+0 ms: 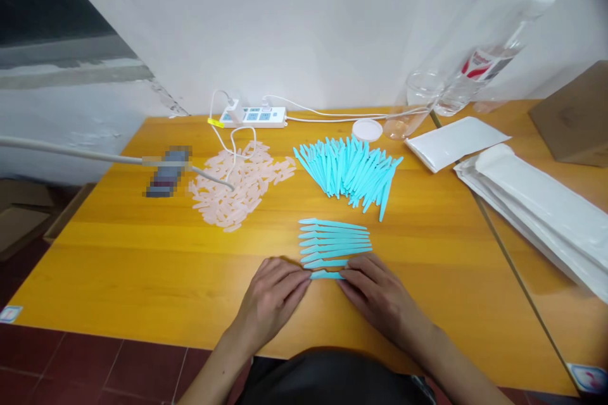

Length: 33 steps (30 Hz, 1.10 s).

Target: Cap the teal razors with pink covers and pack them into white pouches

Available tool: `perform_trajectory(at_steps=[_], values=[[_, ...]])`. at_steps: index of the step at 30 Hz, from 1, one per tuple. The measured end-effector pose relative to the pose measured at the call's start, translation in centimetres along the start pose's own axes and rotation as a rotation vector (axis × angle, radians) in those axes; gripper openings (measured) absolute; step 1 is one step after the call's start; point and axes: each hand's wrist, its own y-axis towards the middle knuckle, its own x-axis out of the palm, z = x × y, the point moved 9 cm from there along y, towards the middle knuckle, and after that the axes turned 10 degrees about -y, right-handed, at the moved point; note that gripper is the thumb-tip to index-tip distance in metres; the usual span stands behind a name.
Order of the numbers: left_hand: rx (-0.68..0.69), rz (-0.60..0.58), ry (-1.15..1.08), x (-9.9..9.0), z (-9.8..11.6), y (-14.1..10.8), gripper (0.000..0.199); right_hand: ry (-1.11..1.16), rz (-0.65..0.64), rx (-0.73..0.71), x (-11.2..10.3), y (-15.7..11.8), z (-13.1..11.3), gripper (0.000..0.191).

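Note:
A turquoise eyebrow razor [326,274] lies level near the table's front edge, spanned by both hands. My left hand [275,288] pinches its left, wider end; my right hand [375,291] grips the narrow handle, hiding that end. Just beyond it, several matching razors [335,242] lie side by side in a row, heads to the left. The nearest of these touches or passes under my right fingers; I cannot tell which. A fanned heap of turquoise razors [349,168] lies farther back. Small pale pink strips, like blade covers [237,199], are spread to its left.
A white power strip [266,116] with plugs and cables sits by the wall. A cable crosses the pink strips near a blurred dark object [167,171]. Right: a round white lid [367,130], a clear jar [403,111], a bottle [479,69], white packets [458,142] and a cardboard box [574,117].

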Motion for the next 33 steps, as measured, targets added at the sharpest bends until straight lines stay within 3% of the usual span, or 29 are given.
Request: perform_trajectory(at_steps=[4, 7, 9, 11, 13, 15, 19, 22, 27, 30, 33], values=[[-0.026, 0.020, 0.067, -0.1, 0.0, 0.3, 0.016, -0.093, 0.059, 0.009, -0.6, 0.2, 0.0, 0.006], [-0.041, 0.065, 0.060, -1.5, -0.3, 0.6, 0.015, -0.122, 0.144, 0.075, -2.6, 0.7, 1.7, 0.007], [-0.050, 0.126, 0.079, -3.1, -0.9, 0.9, 0.016, -0.193, 0.236, 0.262, -4.6, 1.2, 5.0, 0.014], [-0.071, 0.180, 0.119, -4.8, -1.8, 1.2, 0.014, -0.318, 0.267, 0.549, -6.2, 1.5, 9.6, 0.022], [-0.098, 0.212, 0.152, -6.2, -2.8, 1.6, 0.012, -0.369, 0.152, 0.751, -6.2, 2.2, 13.7, 0.034], [-0.120, 0.219, 0.163, -7.1, -3.7, 1.9, 0.011, -0.360, 0.052, 0.866, -5.9, 3.1, 16.7, 0.041], [-0.135, 0.198, 0.140, -7.2, -4.3, 2.2, 0.011, -0.180, -0.131, 1.003, -4.5, 3.9, 19.9, 0.028], [-0.138, 0.179, 0.106, -6.7, -4.4, 2.1, 0.010, -0.012, -0.169, 1.083, -4.1, 3.3, 20.3, 0.023], [-0.188, 0.168, 0.069, -6.7, -5.2, 1.5, 0.011, -0.063, 0.005, 1.051, -6.3, 1.9, 19.3, 0.019], [-0.228, 0.193, 0.084, -7.6, -6.1, 1.2, 0.012, -0.046, 0.116, 0.950, -7.2, 1.3, 17.7, 0.015], [-0.289, 0.228, 0.140, -9.1, -7.4, 1.0, 0.015, -0.150, 0.120, 0.745, -7.4, 1.7, 15.0, 0.014]])
